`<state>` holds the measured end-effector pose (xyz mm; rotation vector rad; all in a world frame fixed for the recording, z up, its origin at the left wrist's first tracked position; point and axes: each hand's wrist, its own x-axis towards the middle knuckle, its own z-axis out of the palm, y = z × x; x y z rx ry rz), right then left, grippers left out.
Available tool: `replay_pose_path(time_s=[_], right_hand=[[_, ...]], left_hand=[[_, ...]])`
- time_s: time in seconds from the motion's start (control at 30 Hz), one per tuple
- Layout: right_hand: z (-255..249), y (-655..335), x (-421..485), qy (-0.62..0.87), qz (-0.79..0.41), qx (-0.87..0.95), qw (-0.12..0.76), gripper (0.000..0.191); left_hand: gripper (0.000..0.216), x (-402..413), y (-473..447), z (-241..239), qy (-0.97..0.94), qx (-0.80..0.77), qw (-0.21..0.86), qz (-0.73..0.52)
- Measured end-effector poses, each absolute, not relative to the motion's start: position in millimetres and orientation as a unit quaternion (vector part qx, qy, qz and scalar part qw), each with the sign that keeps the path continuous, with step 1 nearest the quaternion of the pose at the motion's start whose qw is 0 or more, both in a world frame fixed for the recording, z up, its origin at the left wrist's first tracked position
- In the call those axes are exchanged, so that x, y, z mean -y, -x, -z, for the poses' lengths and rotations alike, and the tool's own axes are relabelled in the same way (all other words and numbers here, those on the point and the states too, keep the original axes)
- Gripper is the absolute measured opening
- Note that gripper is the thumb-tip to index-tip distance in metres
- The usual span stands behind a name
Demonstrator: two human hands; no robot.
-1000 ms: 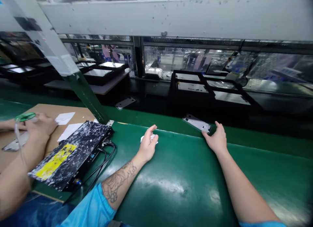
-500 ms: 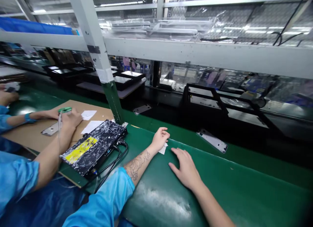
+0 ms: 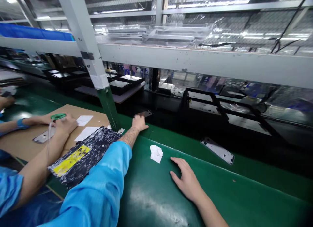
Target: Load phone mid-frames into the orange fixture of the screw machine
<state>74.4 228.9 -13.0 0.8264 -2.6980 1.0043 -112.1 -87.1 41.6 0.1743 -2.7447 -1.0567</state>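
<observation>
My left hand [image 3: 139, 122] reaches far forward across the green belt [image 3: 220, 194] and closes on a flat grey metal plate [image 3: 146, 113] lying on the dark conveyor behind it. My right hand [image 3: 187, 181] lies flat and open on the green belt, holding nothing. A crumpled white paper scrap [image 3: 156, 153] rests on the belt between my two hands. Another grey phone-shaped plate [image 3: 217, 150] lies to the right at the belt's far edge.
A black speckled box with a yellow label [image 3: 80, 155] sits left of my arm on a cardboard sheet [image 3: 24, 140]. A co-worker's hands [image 3: 62, 124] work there with a green tool. A steel post [image 3: 95, 73] rises by my left hand. Black trays [image 3: 207, 101] stand behind.
My left hand let go of the white paper and stretched forward to the grey plate. My right hand drew back from the right-hand plate and settled flat on the belt.
</observation>
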Motion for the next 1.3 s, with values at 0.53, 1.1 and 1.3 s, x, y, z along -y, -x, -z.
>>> replay_pose_path(time_s=[0.53, 1.1, 1.3], right_hand=[[16, -70, -229, -0.236, -0.364, 0.895, 0.107, 0.045], [14, -107, -257, -0.029, -0.362, 0.921, 0.143, 0.048], [3, -106, -257, -0.006, -0.345, 0.930, 0.123, 0.055]], left_hand=[[0.114, 68, 129, -55, -0.050, 0.980, 0.003, 0.195], [0.067, -50, -68, 4, 0.186, 0.850, 0.024, 0.492], [0.038, -46, -47, 15, 0.141, 0.819, 0.066, 0.552]])
